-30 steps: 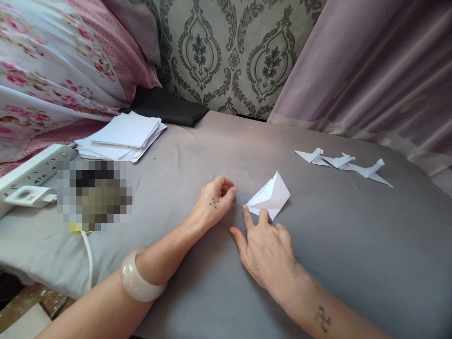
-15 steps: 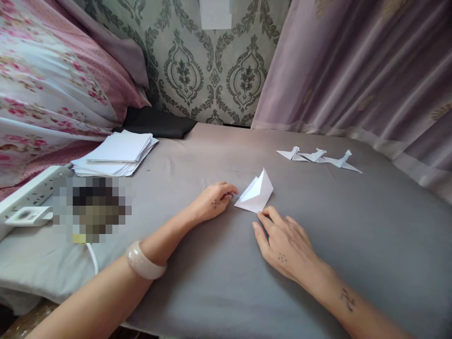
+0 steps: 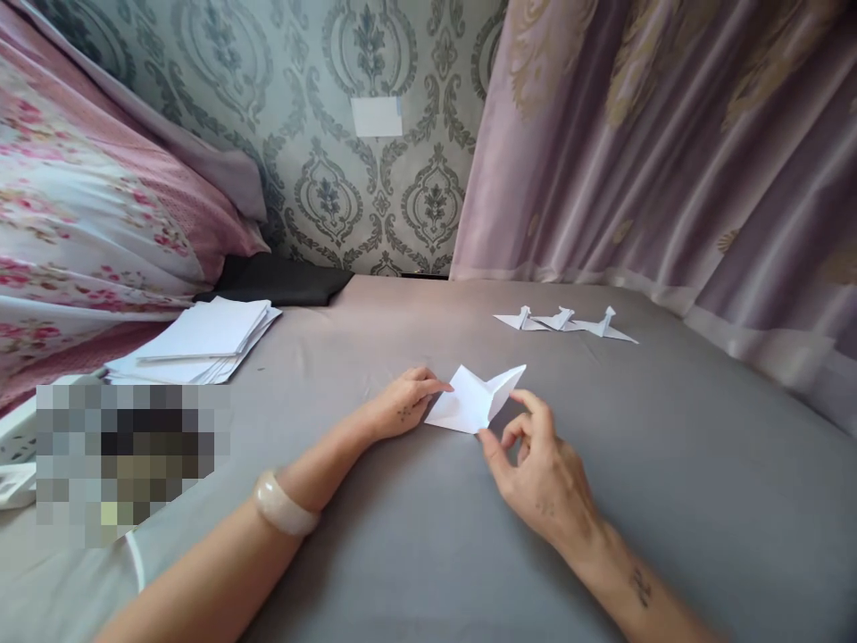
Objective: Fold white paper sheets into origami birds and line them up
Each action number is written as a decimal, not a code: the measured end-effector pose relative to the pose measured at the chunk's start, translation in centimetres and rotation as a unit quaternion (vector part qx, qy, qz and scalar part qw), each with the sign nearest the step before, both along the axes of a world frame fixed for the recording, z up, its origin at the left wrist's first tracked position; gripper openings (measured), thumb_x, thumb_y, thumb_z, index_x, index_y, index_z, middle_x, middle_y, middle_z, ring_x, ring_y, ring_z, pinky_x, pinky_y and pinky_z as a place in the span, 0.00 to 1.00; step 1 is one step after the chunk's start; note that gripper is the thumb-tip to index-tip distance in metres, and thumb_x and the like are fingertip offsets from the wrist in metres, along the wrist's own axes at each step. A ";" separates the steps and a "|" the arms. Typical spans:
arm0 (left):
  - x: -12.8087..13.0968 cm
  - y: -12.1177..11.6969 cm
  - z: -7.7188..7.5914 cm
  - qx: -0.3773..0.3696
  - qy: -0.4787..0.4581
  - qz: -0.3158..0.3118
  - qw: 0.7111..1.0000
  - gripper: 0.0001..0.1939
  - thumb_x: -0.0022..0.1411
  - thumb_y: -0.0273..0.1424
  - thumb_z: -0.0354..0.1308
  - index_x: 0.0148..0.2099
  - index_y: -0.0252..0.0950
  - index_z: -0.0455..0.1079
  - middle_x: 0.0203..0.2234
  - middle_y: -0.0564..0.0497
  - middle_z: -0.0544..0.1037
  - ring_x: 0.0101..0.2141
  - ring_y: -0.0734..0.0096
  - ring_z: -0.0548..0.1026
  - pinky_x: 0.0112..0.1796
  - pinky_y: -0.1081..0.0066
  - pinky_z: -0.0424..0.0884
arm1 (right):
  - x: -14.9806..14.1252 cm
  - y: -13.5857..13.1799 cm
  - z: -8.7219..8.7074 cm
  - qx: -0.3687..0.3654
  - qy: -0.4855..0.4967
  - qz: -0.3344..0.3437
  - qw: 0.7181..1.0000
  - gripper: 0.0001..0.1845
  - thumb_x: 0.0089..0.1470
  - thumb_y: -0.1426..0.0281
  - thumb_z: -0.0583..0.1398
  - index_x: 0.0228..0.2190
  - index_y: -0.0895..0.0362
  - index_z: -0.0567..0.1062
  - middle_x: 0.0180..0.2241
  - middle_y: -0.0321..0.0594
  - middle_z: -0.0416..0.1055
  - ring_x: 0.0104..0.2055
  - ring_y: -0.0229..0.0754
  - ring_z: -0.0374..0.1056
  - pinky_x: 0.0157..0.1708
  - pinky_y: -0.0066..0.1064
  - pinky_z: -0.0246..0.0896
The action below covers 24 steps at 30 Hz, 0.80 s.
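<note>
A white sheet of folded paper (image 3: 461, 404) lies on the grey cloth in front of me, with a pointed flap (image 3: 505, 388) standing up on its right side. My left hand (image 3: 405, 404) rests at the paper's left side, its index finger stretched flat onto the surface and the other fingers loosely bent. On the right, my right hand (image 3: 539, 455) has thumb and index finger apart. Its thumb touches the lower corner, while the index fingertip is by the raised flap. Several folded paper figures (image 3: 566, 320), shaped like birds, sit in a row farther back.
A stack of white paper (image 3: 201, 335) lies at the left, near a black folded item (image 3: 274, 279). A power strip (image 3: 17, 433), a blurred-out object (image 3: 157, 464) and a white cable (image 3: 136, 563) are nearer on that side. Curtains (image 3: 603, 179) hang at the back right.
The paper's raised flap has swung to the right, and its left part now lies spread out. My left index finger has come onto the paper; my right fingers have parted. The view has tilted up.
</note>
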<state>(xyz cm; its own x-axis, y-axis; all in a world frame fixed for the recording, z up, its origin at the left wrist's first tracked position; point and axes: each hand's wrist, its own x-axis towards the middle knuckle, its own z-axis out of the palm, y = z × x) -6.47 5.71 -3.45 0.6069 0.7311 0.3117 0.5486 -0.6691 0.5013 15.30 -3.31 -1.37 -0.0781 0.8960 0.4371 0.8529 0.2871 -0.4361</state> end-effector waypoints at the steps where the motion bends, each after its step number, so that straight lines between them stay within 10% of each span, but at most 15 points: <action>1: 0.0 -0.2 0.0 -0.004 -0.003 -0.001 1.000 0.19 0.65 0.22 0.44 0.53 0.35 0.70 0.42 0.43 0.72 0.42 0.67 0.72 0.45 0.68 0.69 | -0.3 -0.1 0.1 -0.005 -0.025 0.001 1.000 0.36 0.55 0.58 0.57 0.59 0.60 0.53 0.25 0.34 0.72 0.21 0.41 0.68 0.22 0.30 0.57; 8: -0.2 -1.0 0.0 0.017 0.015 -0.012 1.000 0.21 0.65 0.21 0.43 0.56 0.39 0.67 0.44 0.44 0.69 0.44 0.67 0.69 0.47 0.67 0.67 | 0.4 1.7 -0.4 -0.035 -0.009 -0.051 0.998 0.28 0.58 0.66 0.53 0.60 0.53 0.57 0.32 0.42 0.76 0.28 0.47 0.74 0.27 0.35 0.64; 14: -0.1 -1.5 0.7 0.219 0.101 0.034 0.970 0.18 0.64 0.23 0.50 0.51 0.44 0.71 0.51 0.43 0.67 0.49 0.57 0.64 0.47 0.57 0.62 | 3.0 4.6 -1.5 -0.095 0.248 0.028 0.964 0.27 0.57 0.65 0.56 0.58 0.50 0.61 0.31 0.37 0.77 0.36 0.42 0.75 0.40 0.36 0.68; 20: 1.2 -2.5 1.8 0.369 0.154 -0.047 0.915 0.11 0.67 0.24 0.49 0.47 0.36 0.71 0.48 0.47 0.75 0.51 0.62 0.65 0.48 0.61 0.57 | 2.9 7.0 -2.8 -0.163 0.391 0.100 0.900 0.26 0.54 0.65 0.59 0.54 0.54 0.63 0.36 0.40 0.78 0.42 0.42 0.74 0.48 0.37 0.66; 24: 2.8 -3.8 1.8 0.384 0.221 -0.045 0.895 0.09 0.67 0.22 0.49 0.39 0.32 0.71 0.36 0.47 0.78 0.42 0.65 0.70 0.45 0.63 0.58 | 3.1 6.3 -2.4 -0.064 0.318 0.049 0.945 0.24 0.55 0.70 0.56 0.55 0.53 0.63 0.48 0.45 0.71 0.45 0.41 0.72 0.46 0.36 0.66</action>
